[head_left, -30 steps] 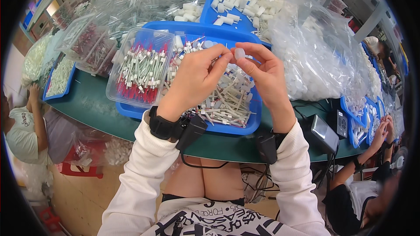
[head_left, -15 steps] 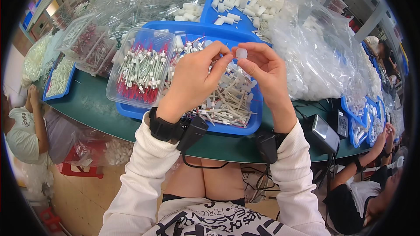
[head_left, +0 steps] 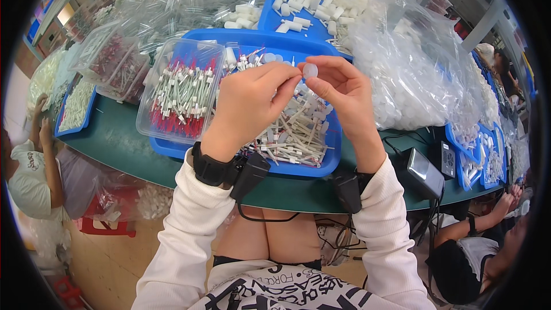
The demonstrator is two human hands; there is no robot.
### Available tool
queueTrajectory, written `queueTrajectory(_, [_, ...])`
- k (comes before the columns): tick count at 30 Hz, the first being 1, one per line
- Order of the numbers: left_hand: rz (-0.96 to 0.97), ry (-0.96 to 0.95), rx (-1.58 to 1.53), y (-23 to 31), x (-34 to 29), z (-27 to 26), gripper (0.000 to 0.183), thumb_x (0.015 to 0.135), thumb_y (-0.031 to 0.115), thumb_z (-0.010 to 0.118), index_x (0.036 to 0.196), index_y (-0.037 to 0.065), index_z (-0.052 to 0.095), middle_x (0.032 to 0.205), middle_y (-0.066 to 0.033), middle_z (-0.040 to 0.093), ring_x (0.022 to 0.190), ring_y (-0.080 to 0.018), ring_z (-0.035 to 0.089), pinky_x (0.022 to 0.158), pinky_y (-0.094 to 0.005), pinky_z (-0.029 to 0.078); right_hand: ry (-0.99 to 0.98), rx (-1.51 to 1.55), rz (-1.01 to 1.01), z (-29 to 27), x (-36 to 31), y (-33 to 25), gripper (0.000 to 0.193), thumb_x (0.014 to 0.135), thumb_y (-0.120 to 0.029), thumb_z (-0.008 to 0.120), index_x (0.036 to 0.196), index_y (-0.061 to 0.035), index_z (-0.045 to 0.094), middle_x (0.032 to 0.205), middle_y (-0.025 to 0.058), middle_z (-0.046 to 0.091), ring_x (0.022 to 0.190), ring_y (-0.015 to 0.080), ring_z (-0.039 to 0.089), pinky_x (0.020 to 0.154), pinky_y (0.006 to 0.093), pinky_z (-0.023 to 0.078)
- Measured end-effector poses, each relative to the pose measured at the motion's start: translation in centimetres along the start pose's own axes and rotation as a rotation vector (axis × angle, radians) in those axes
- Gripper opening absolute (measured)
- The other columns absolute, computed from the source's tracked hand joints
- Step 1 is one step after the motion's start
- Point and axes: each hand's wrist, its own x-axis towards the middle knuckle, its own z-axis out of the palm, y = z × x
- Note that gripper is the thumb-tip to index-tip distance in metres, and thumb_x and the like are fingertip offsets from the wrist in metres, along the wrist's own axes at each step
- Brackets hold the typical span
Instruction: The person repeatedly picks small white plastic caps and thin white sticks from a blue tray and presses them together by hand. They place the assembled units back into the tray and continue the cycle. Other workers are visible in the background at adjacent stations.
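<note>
Cap (head_left: 310, 70) is getting pinched by right hand (head_left: 348, 90), left hand (head_left: 247, 99) is pinching too (can't tell what), loose sticks (head_left: 298, 148) seemingly waiting.

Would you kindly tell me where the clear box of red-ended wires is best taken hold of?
I'd grip the clear box by the near part of its left rim, coming from the left: that edge stands free over the green table, while its right side overlaps the blue tray, close to the left hand.
</note>
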Motion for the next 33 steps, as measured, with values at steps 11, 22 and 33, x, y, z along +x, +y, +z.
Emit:
queueTrajectory(11, [0.037,-0.060,0.052,0.0,0.0,-0.4,0.006,0.085,0.006,0.062,0.090,0.004,0.064,0.080,-0.0071,0.065,0.063,-0.0228,0.063,0.055,-0.0305,0.048,-0.026,-0.145,-0.056,0.2,-0.1,0.2,0.027,0.080,-0.002,0.071,0.106,0.0015,0.065,0.101,0.0092,0.068,0.095,0.0157,0.065,0.087,0.0284,0.049])
queueTrajectory(22, [-0.216,-0.184,-0.288,0.1,-0.8,0.3,0.034,0.089,0.001,0.051,0.123,0.003,0.052,0.095,-0.0165,0.068,0.082,-0.0325,0.066,0.070,-0.0367,0.051,-0.056,-0.308,-0.077,-0.8,0.0,0.5,0.027,0.076,-0.002,0.073,0.102,0.0009,0.068,0.095,0.0072,0.069,0.089,0.0144,0.064,0.081,0.0271,0.049])
queueTrajectory(33, [-0.144,-0.112,-0.117,-0.4,-0.4,-0.2,0.011,0.084,0.000,0.059,0.091,-0.002,0.067,0.082,-0.0144,0.068,0.073,-0.0248,0.068,0.065,-0.0318,0.052,-0.002,-0.326,0.000,-1.0,-0.1,0.0,0.026,0.076,-0.002,0.073,0.101,0.0026,0.068,0.095,0.0097,0.070,0.089,0.0154,0.066,0.080,0.0273,0.051])
